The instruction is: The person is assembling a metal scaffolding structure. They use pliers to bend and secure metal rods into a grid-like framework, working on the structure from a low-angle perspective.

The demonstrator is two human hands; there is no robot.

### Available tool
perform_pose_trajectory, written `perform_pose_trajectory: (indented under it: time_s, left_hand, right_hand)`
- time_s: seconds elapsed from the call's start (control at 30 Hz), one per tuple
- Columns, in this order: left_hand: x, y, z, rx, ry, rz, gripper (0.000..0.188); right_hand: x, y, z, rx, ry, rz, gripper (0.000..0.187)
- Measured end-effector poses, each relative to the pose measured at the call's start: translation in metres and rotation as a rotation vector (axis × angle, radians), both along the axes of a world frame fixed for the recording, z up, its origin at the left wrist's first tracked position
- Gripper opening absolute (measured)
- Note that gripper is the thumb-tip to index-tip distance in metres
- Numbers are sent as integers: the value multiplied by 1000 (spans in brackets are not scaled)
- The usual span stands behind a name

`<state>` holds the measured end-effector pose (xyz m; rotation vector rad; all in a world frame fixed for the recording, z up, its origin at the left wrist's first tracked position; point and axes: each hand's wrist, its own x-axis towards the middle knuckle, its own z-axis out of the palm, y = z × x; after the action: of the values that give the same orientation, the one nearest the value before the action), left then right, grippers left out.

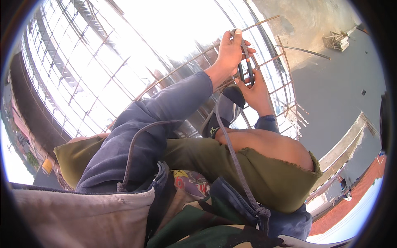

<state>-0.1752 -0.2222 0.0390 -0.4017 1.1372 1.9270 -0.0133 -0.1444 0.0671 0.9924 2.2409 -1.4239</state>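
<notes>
An outdoor building site: smooth grey ground point(335, 89) spreads to the right of both hands. To their left, and beneath them, runs a wide grid of thin steel bars point(118, 71), much of it washed out by glare. Nearer the viewer than the hands are a blue jacket sleeve point(144, 128) and olive cloth point(194, 155) over the person's bent legs. A wooden crate point(337, 41) stands well off to the right of the hands. A dark grey and black shoe point(229, 103) is just left of the right hand, below the left.

The left hand point(232, 50) curls round the upper part of a black-handled tool point(249, 72), its thumb pressed along the top end. The right hand point(257, 94), lower down, pinches the handle ends between thumb and fingers. The tool spans both hands, above the bars; its working end is unclear. A small orange band point(248, 60) marks one handle between the hands.
</notes>
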Motion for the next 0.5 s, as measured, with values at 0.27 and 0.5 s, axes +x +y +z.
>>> perform_pose_trajectory:
  time_s: [0.27,0.5]
  left_hand:
    - [-89,-36,2,-77,46,452,38]
    - [-133,-64,11,150,114,99,42]
  right_hand:
    - [-3,-12,-7,-62,290,-117,34]
    - [-9,48,20,-256,172,-148,40]
